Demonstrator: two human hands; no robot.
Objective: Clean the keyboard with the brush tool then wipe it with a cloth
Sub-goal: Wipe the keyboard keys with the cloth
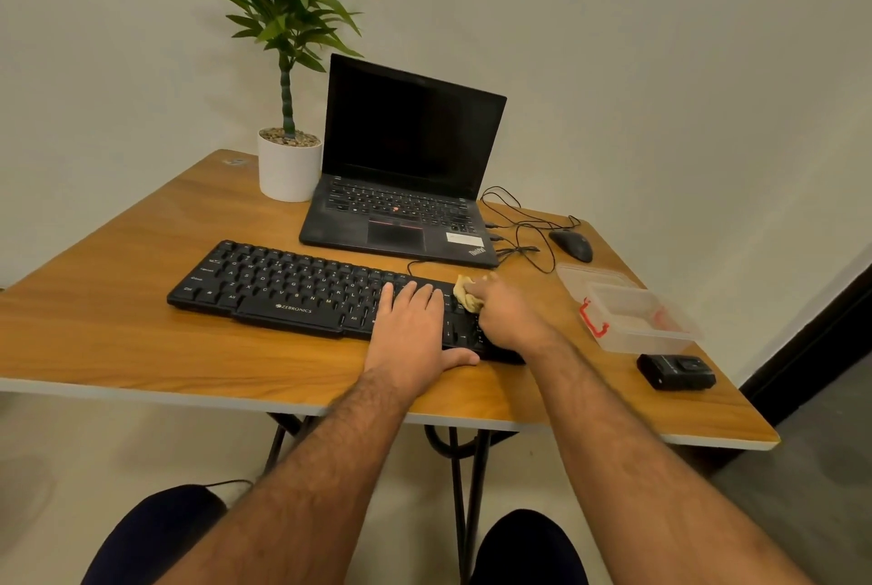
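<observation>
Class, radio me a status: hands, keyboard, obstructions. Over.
Left hand flat, steadying the black Zebronics keyboard. Right hand grips the crumpled tan cloth at its right end. Nothing blocking.

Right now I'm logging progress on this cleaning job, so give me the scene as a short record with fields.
stage: wiping, cloth in use
left hand: flat on the keyboard, steadying it
right hand: grips the yellow cloth against the keyboard's right end
brush tool: not visible
plastic box: open, right of the keyboard
behind the keyboard: laptop, open, screen dark
table: wooden
</observation>
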